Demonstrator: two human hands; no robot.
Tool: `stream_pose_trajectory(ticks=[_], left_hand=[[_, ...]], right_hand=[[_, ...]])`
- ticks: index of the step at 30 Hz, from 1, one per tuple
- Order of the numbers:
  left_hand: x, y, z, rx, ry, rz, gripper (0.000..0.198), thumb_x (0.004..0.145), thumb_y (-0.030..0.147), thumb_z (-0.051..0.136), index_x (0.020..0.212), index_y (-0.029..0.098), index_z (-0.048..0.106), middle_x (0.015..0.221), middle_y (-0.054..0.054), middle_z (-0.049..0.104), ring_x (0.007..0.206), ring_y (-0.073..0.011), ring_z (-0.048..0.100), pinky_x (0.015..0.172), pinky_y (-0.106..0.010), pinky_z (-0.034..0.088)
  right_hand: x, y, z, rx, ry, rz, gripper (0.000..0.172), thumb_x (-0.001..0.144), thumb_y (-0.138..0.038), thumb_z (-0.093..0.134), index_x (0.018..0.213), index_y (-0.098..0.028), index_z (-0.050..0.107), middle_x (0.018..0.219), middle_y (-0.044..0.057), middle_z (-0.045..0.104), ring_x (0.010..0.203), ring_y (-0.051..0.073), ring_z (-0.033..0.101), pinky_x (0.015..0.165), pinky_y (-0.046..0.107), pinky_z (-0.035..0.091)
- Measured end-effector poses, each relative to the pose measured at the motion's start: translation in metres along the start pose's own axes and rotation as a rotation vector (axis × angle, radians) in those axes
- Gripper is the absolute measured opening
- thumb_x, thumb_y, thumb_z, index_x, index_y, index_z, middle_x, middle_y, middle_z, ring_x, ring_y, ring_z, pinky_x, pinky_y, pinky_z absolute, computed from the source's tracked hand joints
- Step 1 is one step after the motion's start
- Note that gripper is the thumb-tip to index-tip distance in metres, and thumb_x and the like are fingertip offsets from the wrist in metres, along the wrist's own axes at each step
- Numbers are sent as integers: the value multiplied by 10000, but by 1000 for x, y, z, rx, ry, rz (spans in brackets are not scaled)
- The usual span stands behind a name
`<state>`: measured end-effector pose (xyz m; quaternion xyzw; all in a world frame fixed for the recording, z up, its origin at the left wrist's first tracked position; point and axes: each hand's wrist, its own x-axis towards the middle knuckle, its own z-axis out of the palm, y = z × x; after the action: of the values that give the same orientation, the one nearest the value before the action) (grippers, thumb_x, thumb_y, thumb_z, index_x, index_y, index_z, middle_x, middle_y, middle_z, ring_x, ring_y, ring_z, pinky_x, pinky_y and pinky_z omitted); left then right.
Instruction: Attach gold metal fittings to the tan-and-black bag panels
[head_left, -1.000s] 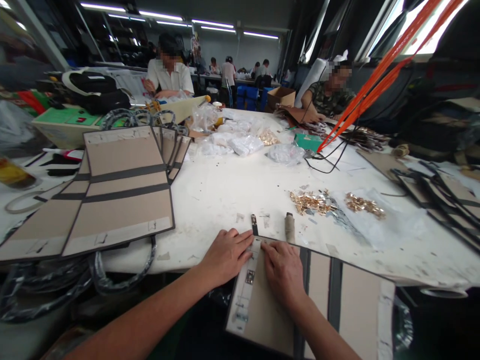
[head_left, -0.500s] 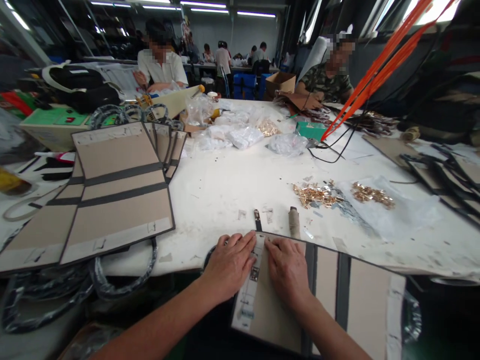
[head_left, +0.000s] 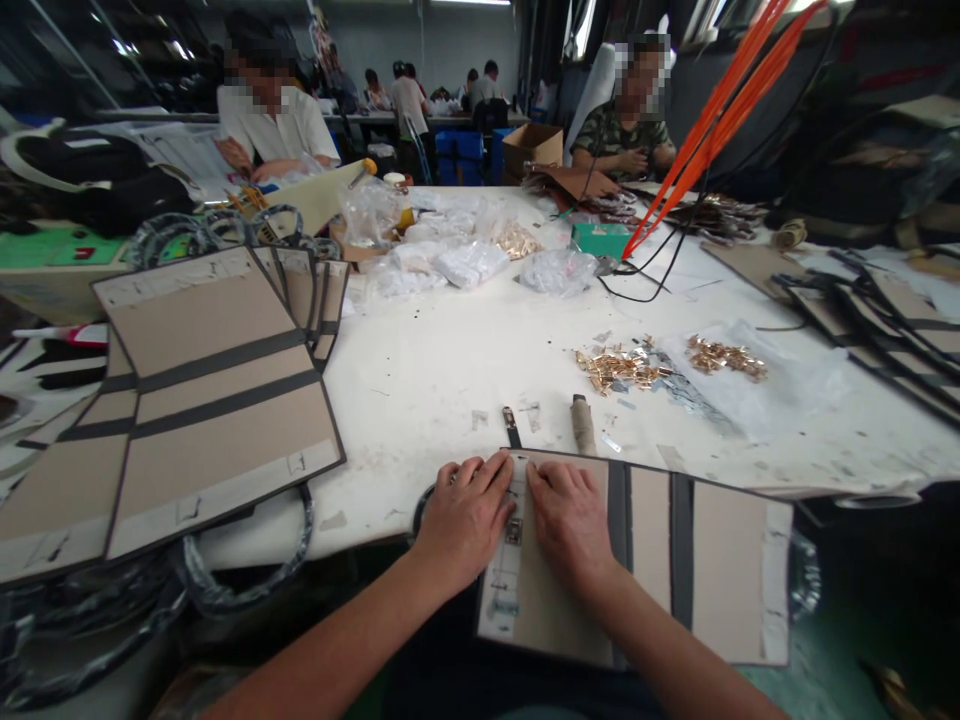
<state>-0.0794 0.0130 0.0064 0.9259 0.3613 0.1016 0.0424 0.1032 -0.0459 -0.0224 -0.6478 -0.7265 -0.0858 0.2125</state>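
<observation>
1. Hands, two: left hand [head_left: 466,512] and right hand [head_left: 568,512], both on one beige panel [head_left: 651,530] at the table's [head_left: 442,370] near edge, six o'clock in the view.
2. Left fingers lie nearly straight, side by side; right fingers bend, tips near the white strip [head_left: 501,580]. Whether either hand pinches anything, I cannot tell.
3. From the hands: one metal-tipped strap [head_left: 511,428] at twelve o'clock, one spool [head_left: 583,425] at one, two heaps of gold clips [head_left: 619,370] at one and two, several more panels [head_left: 217,300], overlapping, at ten.
4. Two co-workers sit beyond, at eleven and one; orange cords [head_left: 701,140] hang at one.
5. Left hand covers part of the white strip; right forearm crosses the panel.
6. Marks on the strip are too small to read.
</observation>
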Motion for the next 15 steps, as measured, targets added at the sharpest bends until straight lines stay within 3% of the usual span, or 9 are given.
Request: stream_pose_trajectory(ticks=[6,10,15], left_hand=[[-1,4,-2,88,-11,27,474,1084,330,471,1545,221,466,1610,-81,488,1288,-335,511,1021,-546,388],[-2,4,-8,89,-20,39,466,1074,351,513,1522,222,489,1596,-83,500,1257,-323,530,997,-537,410],[-4,1,-6,-16,29,-26,479,1048,391,587,1503,264,506,1546,-85,534,1321,-311,505,1052,-513,400]], right_hand=[[4,5,-8,14,-23,-63,368,913,-65,567,1245,-159,696,1063,127,670,949,300,556,847,432,427],[4,15,-10,277,0,-19,353,962,-88,501,1212,-205,720,1042,95,691,958,273,615,879,419,452],[16,27,-16,726,-58,334,243,947,-279,570,1138,-232,712,978,53,749,891,243,695,832,373,522]])
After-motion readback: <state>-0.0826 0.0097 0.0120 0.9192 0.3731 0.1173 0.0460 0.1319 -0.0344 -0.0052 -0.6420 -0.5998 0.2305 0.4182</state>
